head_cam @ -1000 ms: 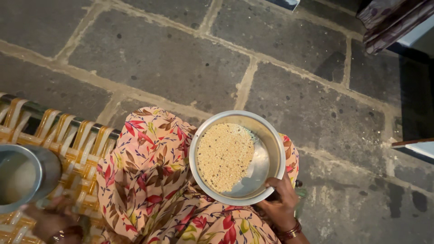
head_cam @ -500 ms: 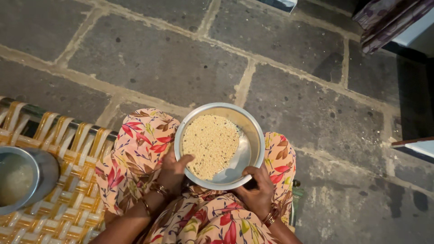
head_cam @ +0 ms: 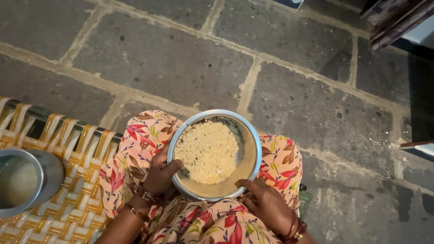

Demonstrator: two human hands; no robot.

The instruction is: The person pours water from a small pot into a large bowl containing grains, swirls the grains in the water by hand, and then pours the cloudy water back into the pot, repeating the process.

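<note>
Both our hands now clamp the bowl (head_cam: 214,155) on our lap, left hand (head_cam: 159,174) having left the pot (head_cam: 27,180) beside it, right hand (head_cam: 266,203) steadying the near rim, grain (head_cam: 207,151) level.

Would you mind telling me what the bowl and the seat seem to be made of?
The bowl looks like polished steel: silvery, with a reflective inner wall. The seat appears woven from glossy yellow and white strips, probably plastic, over a shiny metal frame tube.

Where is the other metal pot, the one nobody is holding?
In the head view, the metal pot sits at the far left on the woven seat, to the left of the left hand that grips the bowl of grain.
</note>
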